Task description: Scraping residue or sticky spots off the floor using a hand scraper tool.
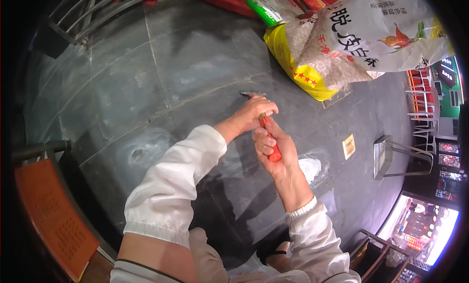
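Note:
Both my hands hold one red-handled tool, which looks like a scraper. My right hand (274, 144) wraps the red handle (274, 153), whose rounded end points back towards me. Farther along, my left hand (253, 112) is closed around the front part, with the thumb side near a brownish section of the handle. Beyond the left knuckles a narrow dark metal head (253, 93) shows, close to the dark grey tiled floor (205, 78). I cannot tell whether it touches the floor. The left hand hides the join between handle and head.
A large white and yellow plastic sack (329, 52) lies ahead on the right, with a green and white packet (273, 8) by it. An orange seat (53, 213) stands at left, a metal stool (383, 158) at right. White patches (309, 169) mark the floor near a small plate (349, 146).

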`<state>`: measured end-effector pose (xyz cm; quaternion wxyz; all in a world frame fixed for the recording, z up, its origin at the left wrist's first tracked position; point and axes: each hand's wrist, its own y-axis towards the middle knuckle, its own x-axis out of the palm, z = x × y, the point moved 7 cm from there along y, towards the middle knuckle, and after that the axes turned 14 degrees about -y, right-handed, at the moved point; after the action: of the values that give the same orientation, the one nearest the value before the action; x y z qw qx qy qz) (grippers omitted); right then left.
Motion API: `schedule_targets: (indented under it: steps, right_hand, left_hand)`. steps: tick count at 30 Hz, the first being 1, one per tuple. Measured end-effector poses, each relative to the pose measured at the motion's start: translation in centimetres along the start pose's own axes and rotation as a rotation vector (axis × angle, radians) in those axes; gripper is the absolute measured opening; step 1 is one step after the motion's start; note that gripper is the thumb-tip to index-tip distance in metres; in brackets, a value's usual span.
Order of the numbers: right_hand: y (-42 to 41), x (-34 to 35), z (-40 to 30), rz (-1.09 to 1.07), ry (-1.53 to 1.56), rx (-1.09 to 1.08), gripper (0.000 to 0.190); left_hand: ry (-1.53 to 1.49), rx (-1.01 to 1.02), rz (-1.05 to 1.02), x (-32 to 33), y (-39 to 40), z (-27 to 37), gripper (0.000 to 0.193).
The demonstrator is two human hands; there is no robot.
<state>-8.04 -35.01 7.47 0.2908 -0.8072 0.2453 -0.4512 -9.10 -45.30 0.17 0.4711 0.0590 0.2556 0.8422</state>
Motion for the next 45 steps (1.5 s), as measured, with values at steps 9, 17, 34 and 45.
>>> schedule_targets:
  steps: [9, 17, 34, 45]
  right_hand:
    - [2.6, 2.0, -3.2, -0.027, 0.004, -0.048, 0.03]
    - [-1.0, -5.0, -1.5, -0.152, -0.106, -0.028, 0.065]
    - [0.0, 2.5, -0.2, -0.016, -0.229, 0.128, 0.054]
    - [2.1, -1.7, 0.9, -0.165, -0.233, 0.071, 0.058]
  left_hand:
    - [-0.115, 0.044, 0.004, -2.5, 3.5, -0.8, 0.026]
    - [0.19, 0.103, -0.051, 2.3, 1.0, 0.4, 0.025]
    - [-0.003, -0.032, 0.122, -3.7, -1.6, 1.1, 0.024]
    - [0.234, 0.086, -0.066, -3.6, -0.7, -0.3, 0.019]
